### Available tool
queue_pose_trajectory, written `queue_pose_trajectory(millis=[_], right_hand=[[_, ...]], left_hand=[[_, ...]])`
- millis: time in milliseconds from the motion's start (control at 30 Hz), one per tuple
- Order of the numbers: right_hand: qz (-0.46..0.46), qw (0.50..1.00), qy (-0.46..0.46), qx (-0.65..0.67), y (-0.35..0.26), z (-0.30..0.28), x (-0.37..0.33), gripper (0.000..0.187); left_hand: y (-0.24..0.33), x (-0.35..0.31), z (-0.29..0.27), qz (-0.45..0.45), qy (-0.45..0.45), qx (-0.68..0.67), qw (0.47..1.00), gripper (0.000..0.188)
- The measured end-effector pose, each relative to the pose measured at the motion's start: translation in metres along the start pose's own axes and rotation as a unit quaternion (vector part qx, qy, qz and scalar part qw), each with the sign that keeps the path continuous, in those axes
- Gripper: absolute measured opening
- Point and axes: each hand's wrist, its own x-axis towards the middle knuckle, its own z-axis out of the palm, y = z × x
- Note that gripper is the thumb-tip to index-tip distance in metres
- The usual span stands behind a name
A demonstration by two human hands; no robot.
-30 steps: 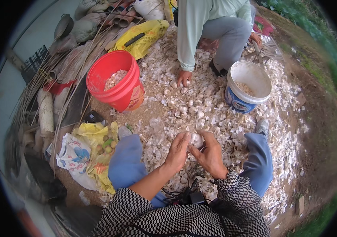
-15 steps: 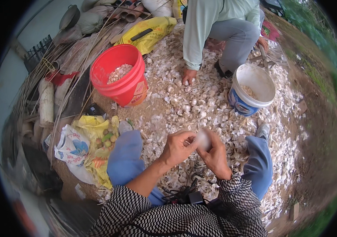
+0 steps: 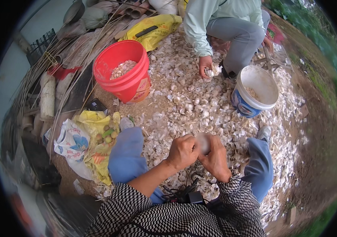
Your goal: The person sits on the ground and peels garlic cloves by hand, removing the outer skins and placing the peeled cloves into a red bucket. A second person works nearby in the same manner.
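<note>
So there's a garlic bulb [image 3: 204, 142] sitting just below the middle of the frame, pinched between both hands at once. The left hand [image 3: 182, 152] is curled shut around its left side and the right hand [image 3: 216, 158] is closed on it from the right and underneath, thumbs up by the top, which looks to me like the grip you'd use to work the papery skin loose. The knees in blue trousers [image 3: 127, 152] are spread on either side, so anything that drops lands on the carpet of white garlic skins [image 3: 184, 85] covering the ground. Upper left of center is a red bucket [image 3: 125, 71] partly filled with pale pieces, and right of center a white bucket [image 3: 257, 91], both within arm's reach. At top center another person's hand [image 3: 205, 65] rests in the pile holding a bulb. A yellow bag [image 3: 97, 130] lies at left.
</note>
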Motion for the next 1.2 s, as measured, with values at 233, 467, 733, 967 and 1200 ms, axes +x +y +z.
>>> queue_pose_trajectory(millis=[233,467,733,967,1200], right_hand=[[-0.001,1.0,0.008,0.0,0.001,0.0,0.001,0.049],[0.03,0.985,-0.038,0.163,0.003,-0.005,0.001,0.046],[0.096,0.913,-0.029,0.395,0.002,-0.019,0.004,0.045],[0.056,0.954,-0.051,0.29,0.014,-0.01,0.005,0.055],[0.125,0.911,-0.057,0.389,0.013,-0.015,0.006,0.053]], left_hand=[[0.008,0.004,0.006,0.02,0.06,-0.008,0.998,0.004],[-0.017,0.004,0.005,-0.071,-0.005,-0.084,0.994,0.005],[-0.011,0.015,-0.008,-0.332,-0.054,-0.277,0.9,0.013],[-0.004,0.014,-0.018,-0.245,-0.2,-0.477,0.82,0.045],[0.0,0.012,-0.018,-0.228,-0.155,-0.473,0.837,0.04]])
